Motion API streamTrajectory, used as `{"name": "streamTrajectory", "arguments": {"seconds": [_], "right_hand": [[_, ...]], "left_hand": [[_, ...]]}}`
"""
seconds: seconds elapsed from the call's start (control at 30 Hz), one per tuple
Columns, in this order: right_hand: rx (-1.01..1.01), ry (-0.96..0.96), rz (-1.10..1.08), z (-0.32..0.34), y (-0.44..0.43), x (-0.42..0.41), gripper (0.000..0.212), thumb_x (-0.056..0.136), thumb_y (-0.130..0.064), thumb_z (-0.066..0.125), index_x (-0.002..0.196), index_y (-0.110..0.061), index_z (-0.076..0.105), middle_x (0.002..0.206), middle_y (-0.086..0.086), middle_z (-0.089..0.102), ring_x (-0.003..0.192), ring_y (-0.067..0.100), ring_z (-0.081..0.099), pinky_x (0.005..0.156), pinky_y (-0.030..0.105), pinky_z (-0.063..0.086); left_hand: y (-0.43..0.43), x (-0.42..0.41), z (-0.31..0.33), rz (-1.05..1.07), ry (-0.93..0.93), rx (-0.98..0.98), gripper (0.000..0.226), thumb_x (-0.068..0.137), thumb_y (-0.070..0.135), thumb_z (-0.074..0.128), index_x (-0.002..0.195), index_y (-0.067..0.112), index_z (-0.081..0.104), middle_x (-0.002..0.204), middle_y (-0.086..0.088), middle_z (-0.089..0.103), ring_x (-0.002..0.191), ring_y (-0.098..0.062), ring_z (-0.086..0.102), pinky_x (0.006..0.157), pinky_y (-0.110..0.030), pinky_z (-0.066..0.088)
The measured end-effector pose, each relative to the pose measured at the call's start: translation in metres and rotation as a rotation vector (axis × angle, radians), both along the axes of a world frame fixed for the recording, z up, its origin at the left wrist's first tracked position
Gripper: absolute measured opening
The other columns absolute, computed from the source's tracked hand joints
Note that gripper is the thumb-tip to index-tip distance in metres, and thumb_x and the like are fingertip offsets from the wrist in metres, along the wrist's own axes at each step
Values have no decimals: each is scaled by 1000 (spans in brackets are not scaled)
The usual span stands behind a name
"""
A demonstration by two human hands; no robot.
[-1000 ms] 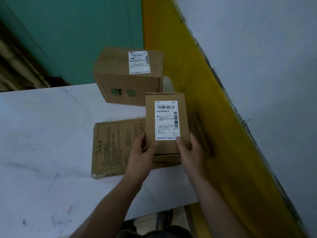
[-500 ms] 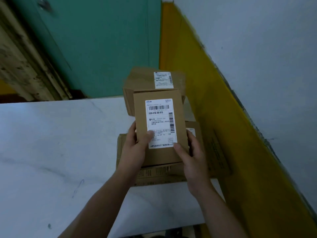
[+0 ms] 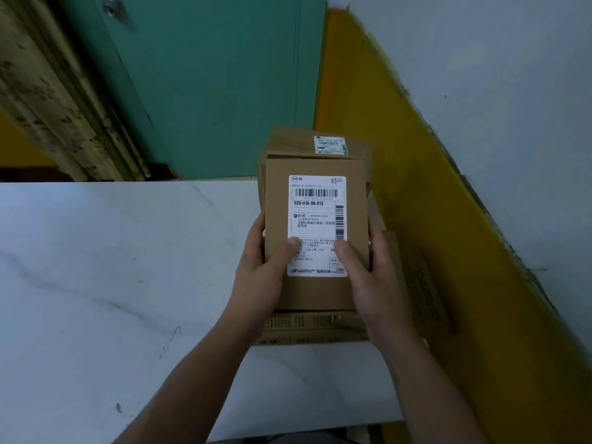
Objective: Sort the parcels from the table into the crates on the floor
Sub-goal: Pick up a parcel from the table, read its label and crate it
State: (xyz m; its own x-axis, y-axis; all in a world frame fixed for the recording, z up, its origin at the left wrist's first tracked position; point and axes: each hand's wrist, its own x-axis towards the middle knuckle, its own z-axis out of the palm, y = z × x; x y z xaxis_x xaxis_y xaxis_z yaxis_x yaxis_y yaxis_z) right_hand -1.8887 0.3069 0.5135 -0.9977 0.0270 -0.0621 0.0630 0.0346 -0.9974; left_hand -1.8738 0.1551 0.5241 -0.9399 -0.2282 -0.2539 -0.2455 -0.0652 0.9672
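I hold a small brown cardboard parcel (image 3: 315, 232) with a white shipping label facing me, lifted above the white table (image 3: 105, 274). My left hand (image 3: 262, 267) grips its left edge and my right hand (image 3: 368, 277) grips its right edge, both thumbs resting on the label. Under it a flat cardboard parcel (image 3: 419, 283) lies on the table, mostly hidden. Behind it stands a bigger cardboard box (image 3: 320, 144) with its own label. No crates are in view.
A yellow and white wall (image 3: 464, 155) runs along the table's right side. A green door (image 3: 198, 84) and a worn door frame (image 3: 54, 100) stand beyond the far edge. The table's near edge crosses the bottom of the view.
I have raised the small parcel and brought it closer, so its label looks larger. The view has shifted left; the flat parcel and the big box are now mostly hidden behind it.
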Motion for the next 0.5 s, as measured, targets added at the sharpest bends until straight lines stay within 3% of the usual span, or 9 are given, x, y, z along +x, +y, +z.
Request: {"name": "streamTrajectory", "arguments": {"seconds": [0.17,0.33,0.5], "right_hand": [[-8,37,17,-3,-4,6,56,98,-27,62,148,-42,42,125,-21,67,109,1,67,82,28,61],[8,70,25,-5,-10,9,60,98,-26,64,151,-41,38,130,-19,65,115,6,65,91,40,60],[3,96,42,0,-7,8,62,99,-21,62,153,-35,37,134,-15,64,118,6,64,93,37,59]], "left_hand": [[-7,-4,5,-2,-35,43,46,95,39,62,138,42,46,118,16,69,99,-7,70,83,-33,59],[-8,-15,19,64,-39,64,30,91,52,62,118,40,58,102,17,75,89,-6,73,78,-32,59],[-5,-16,24,56,-28,84,29,92,52,61,118,39,59,99,16,75,86,-5,74,73,-29,59]]}}
